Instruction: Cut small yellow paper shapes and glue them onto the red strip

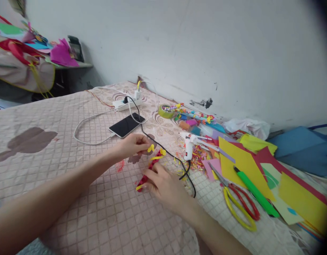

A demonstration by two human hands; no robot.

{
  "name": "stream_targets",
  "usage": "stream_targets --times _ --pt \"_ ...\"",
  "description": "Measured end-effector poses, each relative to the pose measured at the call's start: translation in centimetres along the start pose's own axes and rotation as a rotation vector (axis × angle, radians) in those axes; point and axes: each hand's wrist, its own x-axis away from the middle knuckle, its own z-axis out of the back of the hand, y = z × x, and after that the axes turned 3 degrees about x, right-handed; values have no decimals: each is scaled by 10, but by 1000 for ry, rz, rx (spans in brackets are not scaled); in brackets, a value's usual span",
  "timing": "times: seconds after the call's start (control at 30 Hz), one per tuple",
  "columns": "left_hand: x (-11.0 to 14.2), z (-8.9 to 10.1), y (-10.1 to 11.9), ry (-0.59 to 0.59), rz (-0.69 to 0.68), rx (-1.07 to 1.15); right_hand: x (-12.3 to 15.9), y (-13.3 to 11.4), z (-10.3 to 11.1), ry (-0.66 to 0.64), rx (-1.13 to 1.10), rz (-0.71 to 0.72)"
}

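Observation:
My left hand is closed in a pinch on a small yellow cutout, perhaps paper. My right hand has its thumb and fingers closed around a narrow red strip with dark spots, which slants over the cloth. Thin yellow bands cross the strip, and a yellow cutout sits at its far end. The left hand's cutout is just left of that end. Part of the strip is hidden under my right fingers.
A white glue gun stands right of my hands, its black cord running past them. Scissors, a green cutter and coloured paper lie at right. Behind are a phone, tape and a power strip.

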Motion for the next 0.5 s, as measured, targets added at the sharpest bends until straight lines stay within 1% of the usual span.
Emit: stream_targets --times 0.1,0.23,0.37,0.5 --pt "0 -1 -7 -44 -17 6 5 -3 -5 28 61 -94" --pt "1 -2 -13 -73 17 12 10 -4 -10 100 23 -194" --pt "3 -4 -9 -112 56 -6 11 -5 -14 134 -30 -264" --pt "6 -9 -2 -122 94 -67 10 -5 -18 196 -104 -333"
